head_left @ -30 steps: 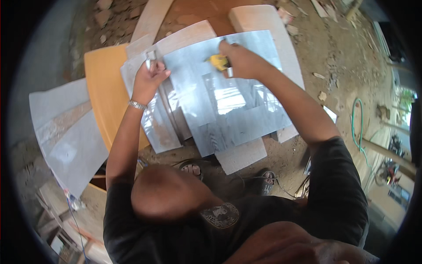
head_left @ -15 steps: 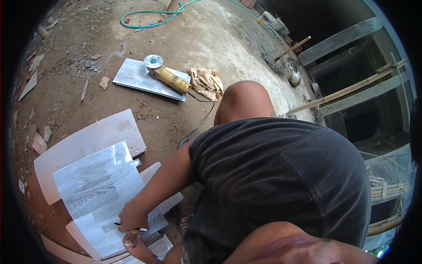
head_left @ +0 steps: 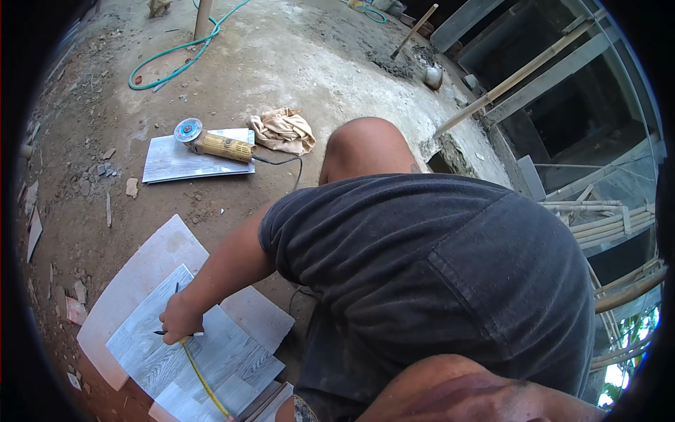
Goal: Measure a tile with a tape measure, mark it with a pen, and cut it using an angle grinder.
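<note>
My right hand (head_left: 181, 320) is closed over a grey wood-look tile (head_left: 151, 352), its fingers round a slim black pen (head_left: 195, 334) with a white end. A yellow measuring tape (head_left: 199, 376) runs from under that hand along the tile to the lower edge of the view. A small dark tip also shows just above the fist; I cannot make out what it belongs to. Of my left hand (head_left: 229, 418), only a sliver shows at the lower edge, where the tape ends in view; its grip is hidden.
Pale tile pieces (head_left: 151, 264) lie under and around the grey tile. Farther off, a yellow angle grinder (head_left: 223, 146) rests on stacked tiles (head_left: 163, 160), beside a crumpled beige cloth (head_left: 283, 131). A green hose (head_left: 165, 53) curls on the dirt ground. Broken shards (head_left: 35, 235) lie at left.
My right hand has moved to the farther part of the tile, away from my left hand. The yellow tape now stretches between them. My left hand has dropped almost out of view.
</note>
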Motion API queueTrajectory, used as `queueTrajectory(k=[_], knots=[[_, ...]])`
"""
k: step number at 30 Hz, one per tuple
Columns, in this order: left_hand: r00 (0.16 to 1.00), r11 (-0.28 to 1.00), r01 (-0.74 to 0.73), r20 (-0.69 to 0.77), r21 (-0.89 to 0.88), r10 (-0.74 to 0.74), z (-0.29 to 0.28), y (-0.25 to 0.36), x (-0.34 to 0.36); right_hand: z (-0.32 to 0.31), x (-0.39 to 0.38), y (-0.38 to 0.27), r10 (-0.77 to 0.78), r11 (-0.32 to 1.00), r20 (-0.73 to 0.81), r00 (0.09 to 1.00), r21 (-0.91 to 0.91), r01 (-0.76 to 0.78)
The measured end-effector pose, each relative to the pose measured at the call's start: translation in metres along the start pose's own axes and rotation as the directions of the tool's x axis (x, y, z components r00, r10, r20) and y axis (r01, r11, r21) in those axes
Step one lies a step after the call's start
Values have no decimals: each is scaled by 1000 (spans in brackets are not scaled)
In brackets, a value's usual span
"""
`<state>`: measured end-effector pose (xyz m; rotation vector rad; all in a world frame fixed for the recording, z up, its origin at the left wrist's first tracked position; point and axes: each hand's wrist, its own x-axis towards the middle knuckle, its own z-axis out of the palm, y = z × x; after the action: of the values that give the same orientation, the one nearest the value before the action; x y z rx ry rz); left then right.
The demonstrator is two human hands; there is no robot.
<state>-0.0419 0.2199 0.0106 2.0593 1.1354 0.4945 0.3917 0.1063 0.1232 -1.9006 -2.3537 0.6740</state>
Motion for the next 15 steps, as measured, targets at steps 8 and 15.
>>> queueTrajectory(k=[8, 15], knots=[[902, 969, 153, -428, 192, -58, -17, -19, -13, -36, 23, 44, -35, 980, -39, 999, -196, 26], [783, 846, 438, -335, -303, -525, 0, -28, -6, -23, 62, 54, -115, 985, -96, 989, -143, 101]])
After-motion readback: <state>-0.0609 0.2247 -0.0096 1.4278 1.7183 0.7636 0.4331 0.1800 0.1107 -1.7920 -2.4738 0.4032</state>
